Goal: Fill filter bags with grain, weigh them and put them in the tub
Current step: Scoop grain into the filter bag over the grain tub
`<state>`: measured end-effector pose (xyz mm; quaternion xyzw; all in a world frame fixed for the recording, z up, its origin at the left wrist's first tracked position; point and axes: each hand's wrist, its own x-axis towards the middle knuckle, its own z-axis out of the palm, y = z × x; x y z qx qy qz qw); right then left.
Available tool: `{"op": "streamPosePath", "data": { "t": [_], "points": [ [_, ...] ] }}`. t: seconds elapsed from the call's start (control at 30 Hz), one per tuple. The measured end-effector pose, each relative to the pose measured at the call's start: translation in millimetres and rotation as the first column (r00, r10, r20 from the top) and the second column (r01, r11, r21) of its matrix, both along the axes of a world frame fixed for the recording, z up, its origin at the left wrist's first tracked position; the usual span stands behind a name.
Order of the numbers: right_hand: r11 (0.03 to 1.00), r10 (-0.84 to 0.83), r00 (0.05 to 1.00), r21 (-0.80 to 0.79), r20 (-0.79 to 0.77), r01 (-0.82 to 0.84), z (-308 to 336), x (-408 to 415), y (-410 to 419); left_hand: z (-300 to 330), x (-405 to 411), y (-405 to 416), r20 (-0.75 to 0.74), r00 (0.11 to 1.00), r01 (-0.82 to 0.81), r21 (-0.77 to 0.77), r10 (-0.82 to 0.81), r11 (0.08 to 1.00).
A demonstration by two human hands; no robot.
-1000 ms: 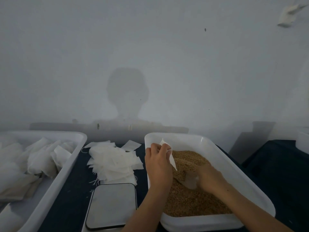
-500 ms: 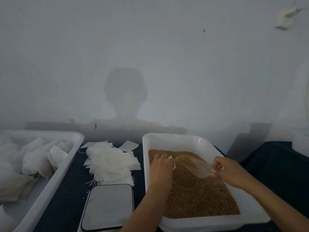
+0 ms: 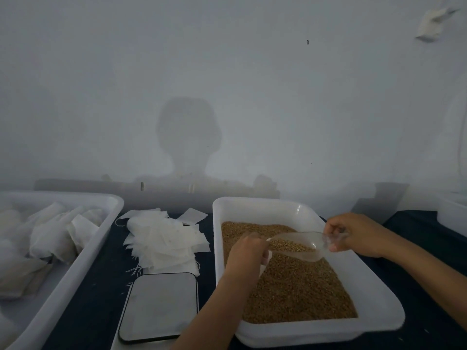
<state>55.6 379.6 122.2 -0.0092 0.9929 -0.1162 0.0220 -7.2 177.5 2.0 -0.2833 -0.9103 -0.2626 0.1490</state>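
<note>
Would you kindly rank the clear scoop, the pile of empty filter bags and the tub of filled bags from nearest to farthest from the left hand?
From the left hand:
1. Clear scoop, touching, right.
2. Pile of empty filter bags, left.
3. Tub of filled bags, far left.

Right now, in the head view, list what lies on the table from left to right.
Tub of filled filter bags → pile of empty filter bags → left hand → clear scoop of grain → right hand

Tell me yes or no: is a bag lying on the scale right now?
No. The scale platform is bare; the left hand holds the filter bag over the grain tub.
</note>
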Motion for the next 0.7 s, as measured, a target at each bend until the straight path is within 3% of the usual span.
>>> {"op": "streamPosePath", "data": {
  "t": [0.3,0.7],
  "points": [
    [0.975,-0.018,0.999,0.224,0.035,0.010,9.3,-13.7,-10.4,-2.8,-0.8,1.8,0.024,0.999,0.039,0.011,-0.040,0.999],
    [0.905,0.011,0.999,0.426,-0.043,0.008,20.0,-20.7,-30.1,-6.4,-3.3,1.0,-0.025,0.999,0.043,0.028,-0.043,0.999]
  ]
}}
